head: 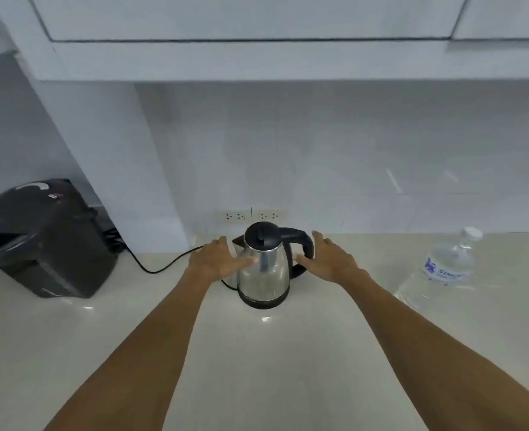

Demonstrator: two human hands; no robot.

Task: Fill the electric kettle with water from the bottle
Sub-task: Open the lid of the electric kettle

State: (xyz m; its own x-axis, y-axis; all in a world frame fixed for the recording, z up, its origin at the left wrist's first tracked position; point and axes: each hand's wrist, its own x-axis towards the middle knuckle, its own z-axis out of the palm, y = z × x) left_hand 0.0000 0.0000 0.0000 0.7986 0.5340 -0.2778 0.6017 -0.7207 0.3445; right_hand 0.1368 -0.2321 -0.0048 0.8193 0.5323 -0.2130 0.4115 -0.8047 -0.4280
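Left hand [218, 259]: spread flat with fingers extended, holding nothing; its thumb tip lies against the steel side of the electric kettle [263, 269], the rest of the hand just to the kettle's left. Right hand [327, 259]: likewise spread and empty, on the kettle's right, thumb just beside the black handle [303, 244]; whether it touches the handle cannot be told. Both bare forearms reach in from the near edge, one on each side of the kettle.

Electric kettle: upright on its dark base near the back of the pale worktop [257, 368], the black lid [261, 234] closed, spout to the left and handle to the right. A black cord [160, 265] runs from the kettle's left side across the worktop toward a dark appliance [45, 241] standing well to the kettle's left. Directly behind the kettle, low on the white wall, sit two paired sockets [250, 216].

Water bottle [443, 272]: clear plastic with a white cap and a blue-printed label, standing on the worktop well to the right of the kettle and apart from the right hand; the cap is on. Above the kettle, white wall cabinets [257, 20] overhang the worktop.
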